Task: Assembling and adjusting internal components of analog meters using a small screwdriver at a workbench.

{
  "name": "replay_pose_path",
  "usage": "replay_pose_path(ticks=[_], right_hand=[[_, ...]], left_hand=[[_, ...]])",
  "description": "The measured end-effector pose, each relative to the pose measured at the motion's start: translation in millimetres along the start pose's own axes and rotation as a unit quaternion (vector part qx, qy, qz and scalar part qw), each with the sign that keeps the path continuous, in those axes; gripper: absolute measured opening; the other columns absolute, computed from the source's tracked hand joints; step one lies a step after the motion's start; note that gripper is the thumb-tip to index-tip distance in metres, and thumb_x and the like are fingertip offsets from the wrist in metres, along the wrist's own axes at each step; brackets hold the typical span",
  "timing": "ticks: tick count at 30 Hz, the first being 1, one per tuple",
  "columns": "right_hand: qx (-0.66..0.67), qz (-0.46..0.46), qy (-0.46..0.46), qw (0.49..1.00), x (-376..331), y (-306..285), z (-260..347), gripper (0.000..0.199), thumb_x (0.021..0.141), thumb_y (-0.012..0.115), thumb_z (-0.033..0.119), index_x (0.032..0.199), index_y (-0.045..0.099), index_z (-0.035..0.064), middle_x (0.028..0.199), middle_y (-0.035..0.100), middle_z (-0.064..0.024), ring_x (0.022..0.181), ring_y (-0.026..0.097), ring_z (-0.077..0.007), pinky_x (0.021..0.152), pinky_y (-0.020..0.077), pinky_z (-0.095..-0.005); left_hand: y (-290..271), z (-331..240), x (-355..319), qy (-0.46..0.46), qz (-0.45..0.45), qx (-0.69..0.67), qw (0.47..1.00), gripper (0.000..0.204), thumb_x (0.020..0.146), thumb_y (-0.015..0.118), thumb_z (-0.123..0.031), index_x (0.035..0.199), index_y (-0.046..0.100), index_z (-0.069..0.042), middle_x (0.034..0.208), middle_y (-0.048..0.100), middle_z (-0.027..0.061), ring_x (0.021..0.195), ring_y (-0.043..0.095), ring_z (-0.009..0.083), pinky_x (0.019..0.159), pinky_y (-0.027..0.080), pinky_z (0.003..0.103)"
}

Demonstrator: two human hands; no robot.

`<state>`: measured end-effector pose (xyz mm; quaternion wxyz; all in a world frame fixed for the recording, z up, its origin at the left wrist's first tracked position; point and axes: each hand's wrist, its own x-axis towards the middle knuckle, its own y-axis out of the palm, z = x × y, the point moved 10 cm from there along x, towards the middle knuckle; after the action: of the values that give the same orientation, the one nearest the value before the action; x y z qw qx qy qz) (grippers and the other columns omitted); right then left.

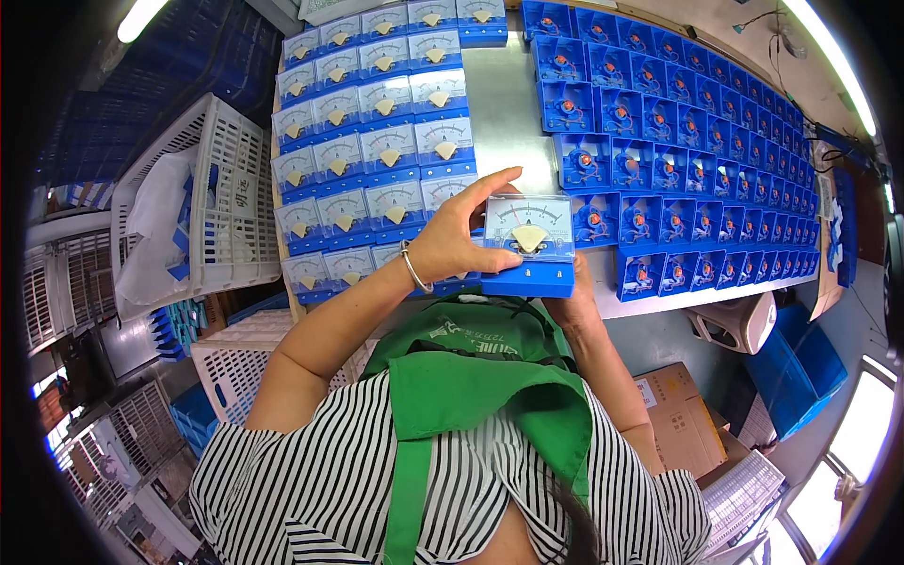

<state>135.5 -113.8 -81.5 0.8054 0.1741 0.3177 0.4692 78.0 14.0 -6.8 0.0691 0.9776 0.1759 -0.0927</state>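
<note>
Between my hands, over the table's near edge, is an analog panel meter [529, 235] with a blue base, a white dial and a cream fan-shaped piece below the scale. My left hand [461, 231] grips its left side, thumb on the front and fingers around the back. At the lower right, my right hand [576, 294] holds the base from beneath; most of its fingers are hidden behind the meter. To the left stand rows of similar meters [388, 155] with dials. On the right are rows of open blue cases [661, 165] with orange-red parts and wires inside.
A bare metal strip of table [508, 113] runs between the two groups. White plastic crates [235, 207] stand at the left. Below the table's right side are a beige stool [739, 322], a cardboard box [676, 410] and a blue bin [800, 372]. Loose wires hang at the upper right.
</note>
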Motion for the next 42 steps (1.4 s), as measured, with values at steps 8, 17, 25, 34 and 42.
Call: replay_pose_path(ticks=[8,17,25,34,42], right_hand=[[-0.072,-0.077,0.031,0.994,-5,-31,2,0.021,0.087,0.061,0.011,0.104,0.065,-0.0015,0.076,0.065,-0.0051,0.057,0.054,-0.0071,0.044,0.0361,-0.021],[-0.161,-0.138,0.038,0.977,-59,-61,46,0.017,0.087,0.065,0.017,0.088,0.06,0.0,0.07,0.06,-0.0037,0.056,0.055,-0.0095,0.044,0.0375,-0.0206],[-0.705,-0.196,-0.103,0.674,-56,-86,33,0.015,0.078,0.068,0.013,0.079,0.055,0.0066,0.063,0.059,-0.0127,0.059,0.061,-0.0329,0.051,0.0463,-0.0422],[-0.66,-0.244,-0.159,0.693,-56,-74,84,0.025,0.076,0.075,0.015,0.096,0.064,0.0051,0.071,0.059,-0.0101,0.057,0.057,-0.0252,0.051,0.0449,-0.0357],[-0.602,-0.21,-0.164,0.753,-36,-58,100,0.022,0.075,0.072,0.002,0.096,0.065,0.0028,0.075,0.062,-0.011,0.056,0.058,-0.0221,0.05,0.0448,-0.0319]], left_hand=[[4,16,3,0.03,0.004,-0.017,0.999,0.101,0.06,0.081,-0.016,0.147,0.029,-0.01,0.131,0.047,0.0113,0.121,0.048,0.0236,0.105,0.037,0.036],[40,19,9,0.165,0.063,0.286,0.942,0.082,0.07,0.076,-0.022,0.141,0.038,-0.007,0.132,0.047,0.0157,0.122,0.048,0.0308,0.103,0.038,0.036],[-29,18,45,0.209,-0.061,0.382,0.898,0.062,0.072,0.071,-0.014,0.129,0.05,-0.006,0.122,0.054,0.0158,0.112,0.052,0.0323,0.097,0.042,0.038],[-142,-6,177,0.249,-0.157,0.552,0.78,0.067,0.067,0.074,-0.015,0.129,0.048,-0.008,0.122,0.052,0.0151,0.116,0.049,0.033,0.098,0.04,0.042],[-210,-15,315,0.009,-0.176,0.711,0.681,0.083,0.064,0.08,-0.021,0.136,0.04,-0.01,0.133,0.047,0.0097,0.123,0.046,0.0301,0.101,0.038,0.047]])
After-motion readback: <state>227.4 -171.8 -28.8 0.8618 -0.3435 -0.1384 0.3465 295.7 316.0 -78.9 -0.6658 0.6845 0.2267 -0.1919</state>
